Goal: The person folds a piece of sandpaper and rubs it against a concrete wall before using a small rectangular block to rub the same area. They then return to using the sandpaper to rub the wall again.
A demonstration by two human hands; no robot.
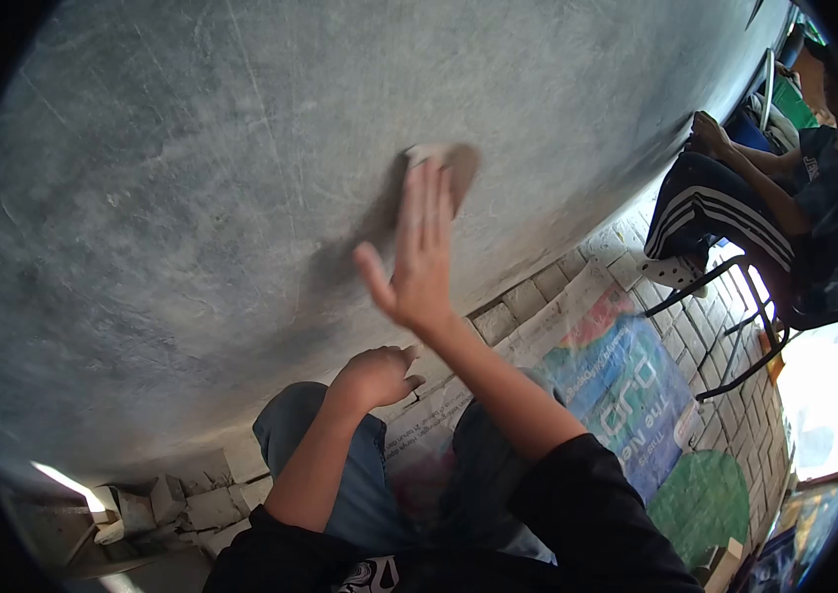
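Note:
A grey wall [192,188] with pale scratches fills the upper left. Against it, my right hand [421,262] lies with its palm toward the surface, the fingers stretched over a thin brownish-white piece [462,168], perhaps sandpaper, blurred by motion. The thumb stands apart to the left. Lower down, my left hand [377,380] is near the foot of the wall, above my knee, with its fingers partly curled and the thumb and index finger apart. Nothing shows in it.
On the right, another person [785,198] sits on a black metal-framed chair [775,346]. A printed banner [627,395] covers part of the brick paving [750,435]. Broken blocks [167,499] lie along the wall's foot at lower left.

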